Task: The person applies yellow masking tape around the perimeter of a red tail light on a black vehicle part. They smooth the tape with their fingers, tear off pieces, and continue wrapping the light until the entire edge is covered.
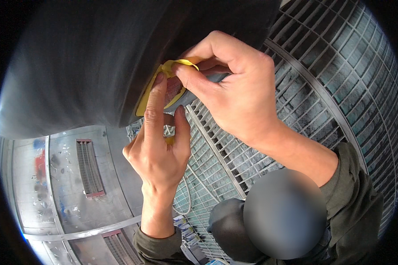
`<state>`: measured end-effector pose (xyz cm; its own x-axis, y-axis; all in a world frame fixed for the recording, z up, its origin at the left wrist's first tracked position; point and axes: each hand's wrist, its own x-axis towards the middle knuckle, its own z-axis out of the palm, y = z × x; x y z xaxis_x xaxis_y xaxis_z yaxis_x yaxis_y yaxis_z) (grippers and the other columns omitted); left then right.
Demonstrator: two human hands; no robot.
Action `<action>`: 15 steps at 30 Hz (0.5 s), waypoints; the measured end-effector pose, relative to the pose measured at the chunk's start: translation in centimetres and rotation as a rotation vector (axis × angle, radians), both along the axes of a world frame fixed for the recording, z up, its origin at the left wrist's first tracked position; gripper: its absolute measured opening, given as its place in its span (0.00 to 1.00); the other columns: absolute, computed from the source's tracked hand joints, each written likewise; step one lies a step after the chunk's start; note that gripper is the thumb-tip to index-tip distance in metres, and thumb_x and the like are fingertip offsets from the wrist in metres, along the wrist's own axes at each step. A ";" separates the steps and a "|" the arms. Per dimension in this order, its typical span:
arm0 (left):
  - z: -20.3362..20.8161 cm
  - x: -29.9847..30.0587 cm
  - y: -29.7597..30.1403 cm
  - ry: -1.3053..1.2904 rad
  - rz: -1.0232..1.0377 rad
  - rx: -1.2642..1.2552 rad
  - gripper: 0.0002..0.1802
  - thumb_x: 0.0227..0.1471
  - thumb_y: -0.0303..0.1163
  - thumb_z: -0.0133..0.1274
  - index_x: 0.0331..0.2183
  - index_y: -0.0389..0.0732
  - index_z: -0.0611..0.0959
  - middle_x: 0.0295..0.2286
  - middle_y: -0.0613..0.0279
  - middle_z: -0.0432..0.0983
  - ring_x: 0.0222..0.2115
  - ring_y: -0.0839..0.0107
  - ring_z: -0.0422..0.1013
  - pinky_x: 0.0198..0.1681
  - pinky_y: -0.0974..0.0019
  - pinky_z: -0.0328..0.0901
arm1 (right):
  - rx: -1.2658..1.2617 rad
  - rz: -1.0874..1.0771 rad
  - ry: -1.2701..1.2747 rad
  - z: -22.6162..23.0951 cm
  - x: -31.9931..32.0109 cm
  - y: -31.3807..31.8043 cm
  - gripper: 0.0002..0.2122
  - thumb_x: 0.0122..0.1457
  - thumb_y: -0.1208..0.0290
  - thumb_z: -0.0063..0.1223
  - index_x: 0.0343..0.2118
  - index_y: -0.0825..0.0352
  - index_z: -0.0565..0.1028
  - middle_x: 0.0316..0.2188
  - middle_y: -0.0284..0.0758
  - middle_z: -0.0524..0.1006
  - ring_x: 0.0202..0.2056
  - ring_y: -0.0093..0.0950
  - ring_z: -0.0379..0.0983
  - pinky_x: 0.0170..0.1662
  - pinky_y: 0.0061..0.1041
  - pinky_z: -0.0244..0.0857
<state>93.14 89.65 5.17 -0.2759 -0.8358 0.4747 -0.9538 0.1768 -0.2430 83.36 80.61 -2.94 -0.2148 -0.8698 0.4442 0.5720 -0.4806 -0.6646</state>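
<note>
Yellow masking tape [144, 102] runs along the edge of a large dark, smooth curved panel [84, 70], around a small reddish-brown patch [173, 89]. My right hand [243, 88] pinches a loose, crumpled upper part of the tape between thumb and fingers. From below, my left hand [157, 154] reaches up with its index finger stretched out, the tip pressed on the tape near that pinch. Its thumb stands apart from the index finger. A bit of yellow shows in the gap behind them; I cannot tell what it belongs to. The remaining left fingers are mostly hidden.
Metal floor grating [318, 106] spreads below and to the right. At the left is a shiny metal wall [66, 176] with a long slotted fixture [90, 168]. A pale cable [190, 194] hangs near my left wrist. A dark rounded object [230, 229] sits low in the middle.
</note>
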 end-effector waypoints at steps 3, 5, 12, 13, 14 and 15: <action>0.1 -0.2 -0.5 -0.027 -0.023 -0.014 0.32 0.47 0.21 0.63 0.56 0.41 0.78 0.42 0.56 0.84 0.25 0.72 0.82 0.30 0.69 0.76 | -0.003 -0.022 -0.003 0.2 -0.3 -0.2 0.04 0.53 0.81 0.64 0.27 0.69 0.77 0.23 0.38 0.81 0.25 0.28 0.82 0.27 0.23 0.73; 0.1 0.0 -0.4 -0.048 -0.023 -0.007 0.32 0.47 0.21 0.63 0.56 0.40 0.78 0.43 0.56 0.84 0.25 0.72 0.82 0.30 0.70 0.76 | 0.001 -0.015 -0.019 0.2 -0.1 -0.2 0.04 0.53 0.80 0.64 0.27 0.69 0.78 0.23 0.38 0.81 0.25 0.28 0.82 0.27 0.23 0.73; 0.0 0.2 -0.8 -0.078 -0.059 -0.015 0.32 0.46 0.20 0.63 0.56 0.38 0.78 0.44 0.56 0.83 0.24 0.74 0.81 0.27 0.72 0.75 | -0.014 -0.035 -0.001 0.1 -0.3 -0.4 0.04 0.52 0.80 0.64 0.27 0.68 0.78 0.23 0.37 0.81 0.25 0.29 0.82 0.27 0.23 0.72; 0.1 0.3 -0.8 -0.085 -0.058 -0.014 0.33 0.46 0.20 0.63 0.56 0.38 0.77 0.44 0.56 0.83 0.23 0.74 0.81 0.27 0.72 0.75 | -0.017 -0.038 0.002 0.0 -0.1 -0.4 0.04 0.52 0.80 0.64 0.27 0.68 0.78 0.23 0.37 0.81 0.25 0.29 0.82 0.27 0.23 0.72; 0.1 0.4 -0.7 -0.088 -0.050 -0.011 0.33 0.46 0.20 0.63 0.56 0.38 0.77 0.44 0.56 0.84 0.23 0.74 0.81 0.27 0.72 0.75 | -0.012 -0.030 -0.008 0.0 0.1 -0.3 0.04 0.52 0.80 0.64 0.27 0.68 0.78 0.23 0.37 0.81 0.25 0.29 0.82 0.27 0.24 0.72; 0.1 0.5 -0.6 -0.092 -0.042 -0.009 0.33 0.46 0.20 0.63 0.57 0.38 0.77 0.44 0.57 0.84 0.23 0.74 0.81 0.27 0.72 0.75 | -0.008 -0.023 -0.019 -0.1 0.4 -0.2 0.04 0.52 0.80 0.65 0.27 0.68 0.78 0.23 0.37 0.81 0.25 0.29 0.82 0.27 0.24 0.72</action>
<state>93.69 89.06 5.24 -0.3533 -0.8181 0.4538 -0.9193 0.2135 -0.3307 83.72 80.41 -3.00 -0.2436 -0.8611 0.4463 0.5732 -0.4990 -0.6500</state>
